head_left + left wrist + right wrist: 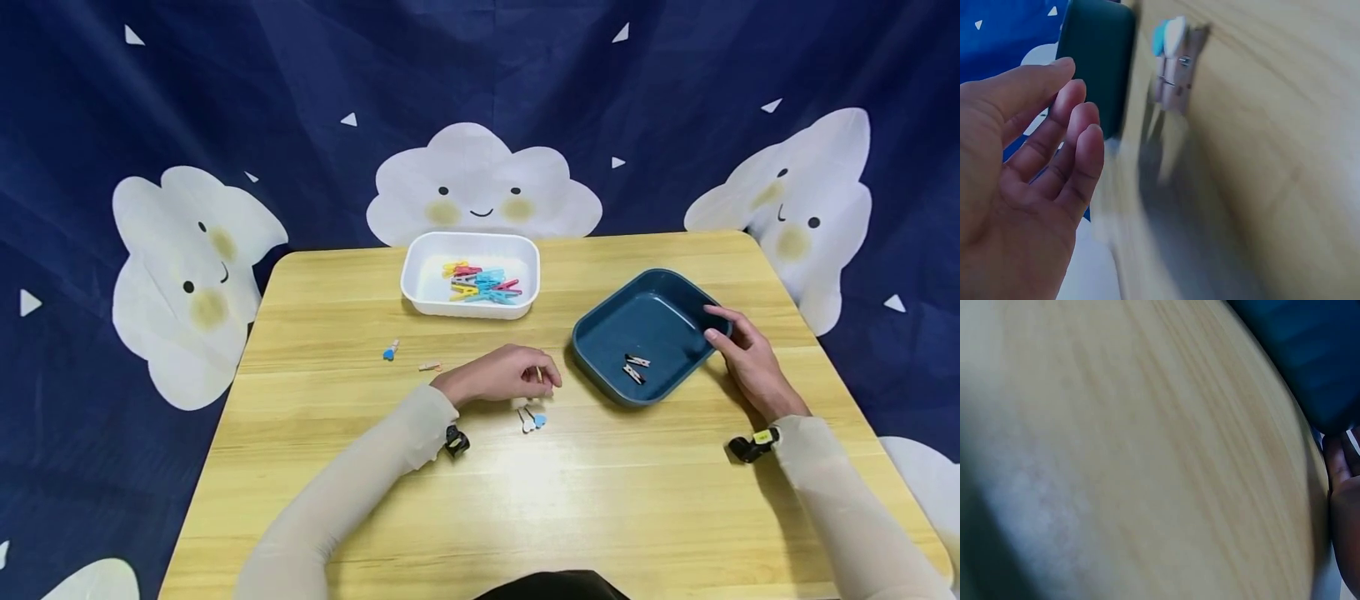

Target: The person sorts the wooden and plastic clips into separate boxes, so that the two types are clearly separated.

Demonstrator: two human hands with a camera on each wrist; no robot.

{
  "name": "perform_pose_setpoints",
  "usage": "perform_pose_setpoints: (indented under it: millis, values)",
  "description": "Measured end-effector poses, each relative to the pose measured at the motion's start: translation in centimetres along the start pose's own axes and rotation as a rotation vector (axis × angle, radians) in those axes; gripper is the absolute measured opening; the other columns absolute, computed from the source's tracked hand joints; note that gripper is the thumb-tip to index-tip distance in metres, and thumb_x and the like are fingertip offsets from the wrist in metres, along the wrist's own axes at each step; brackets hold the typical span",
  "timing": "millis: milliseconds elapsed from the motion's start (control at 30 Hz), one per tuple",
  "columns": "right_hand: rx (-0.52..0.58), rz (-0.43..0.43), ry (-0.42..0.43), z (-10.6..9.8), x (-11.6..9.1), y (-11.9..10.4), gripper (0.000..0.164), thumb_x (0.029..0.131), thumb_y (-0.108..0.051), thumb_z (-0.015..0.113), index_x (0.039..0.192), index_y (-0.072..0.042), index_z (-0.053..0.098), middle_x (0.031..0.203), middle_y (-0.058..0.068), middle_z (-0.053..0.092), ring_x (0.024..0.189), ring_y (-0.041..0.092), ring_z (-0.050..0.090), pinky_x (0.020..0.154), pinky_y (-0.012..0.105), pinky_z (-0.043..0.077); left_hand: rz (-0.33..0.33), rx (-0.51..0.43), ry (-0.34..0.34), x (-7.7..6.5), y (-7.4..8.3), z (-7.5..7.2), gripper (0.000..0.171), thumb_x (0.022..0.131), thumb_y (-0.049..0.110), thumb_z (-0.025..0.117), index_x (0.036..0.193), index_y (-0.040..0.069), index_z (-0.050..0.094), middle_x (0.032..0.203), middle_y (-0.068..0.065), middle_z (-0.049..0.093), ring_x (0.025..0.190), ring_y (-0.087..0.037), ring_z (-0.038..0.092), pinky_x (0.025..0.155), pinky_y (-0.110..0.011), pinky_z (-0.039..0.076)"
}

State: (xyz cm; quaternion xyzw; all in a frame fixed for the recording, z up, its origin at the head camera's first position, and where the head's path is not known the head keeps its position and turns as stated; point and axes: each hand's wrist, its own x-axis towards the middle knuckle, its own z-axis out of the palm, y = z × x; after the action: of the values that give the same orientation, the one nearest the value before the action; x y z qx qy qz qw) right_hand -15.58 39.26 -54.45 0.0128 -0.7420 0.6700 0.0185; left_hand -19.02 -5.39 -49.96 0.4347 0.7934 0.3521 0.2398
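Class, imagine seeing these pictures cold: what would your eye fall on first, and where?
Probably the central smiling white cloud on the dark blue fabric backdrop, just beyond the pale wooden table. Next, perhaps, the bright multicoloured clips in the white rectangular bin near the table's far edge, then the dark teal-blue rectangular bin to the right, held by the person's right hand.

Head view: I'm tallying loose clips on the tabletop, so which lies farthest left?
The single blue-ended clip: a pale clip lies to its right, and the other loose clips lie farther right, near the left hand.
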Motion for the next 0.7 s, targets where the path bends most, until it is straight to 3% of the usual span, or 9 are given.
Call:
perform_pose_setpoints:
  millis: [300, 700]
  values:
    - [0.023, -0.002, -0.008, 0.1, 0.1, -0.1, 0.050, 0.111, -0.009, 0.061, 0.160, -0.016, 0.055, 0.154, -0.016, 0.049, 0.139, -0.003, 0.039, 0.105, 0.006, 0.034, -0.048, -0.039, -0.058, -2.8, -1.1, 0.6, 0.012, 0.105, 0.015, 0.074, 0.117, 0.014, 0.079, 0.106, 0.008, 0.073, 0.089, -0.004, 0.065, 0.084, -0.021, 0.055]
    - [0.032, 0.016, -0.004, 0.1, 0.0, -0.2, 0.049, 0.112, -0.009, 0.061, 0.160, -0.017, 0.055, 0.153, -0.017, 0.049, 0.140, -0.002, 0.038, 0.106, 0.006, 0.034, -0.050, 0.065, -0.067, -4.5, -1.4, 1.0, 0.013, 0.105, 0.013, 0.072, 0.112, 0.020, 0.080, 0.108, 0.007, 0.070, 0.093, -0.005, 0.060, 0.088, -0.023, 0.052]
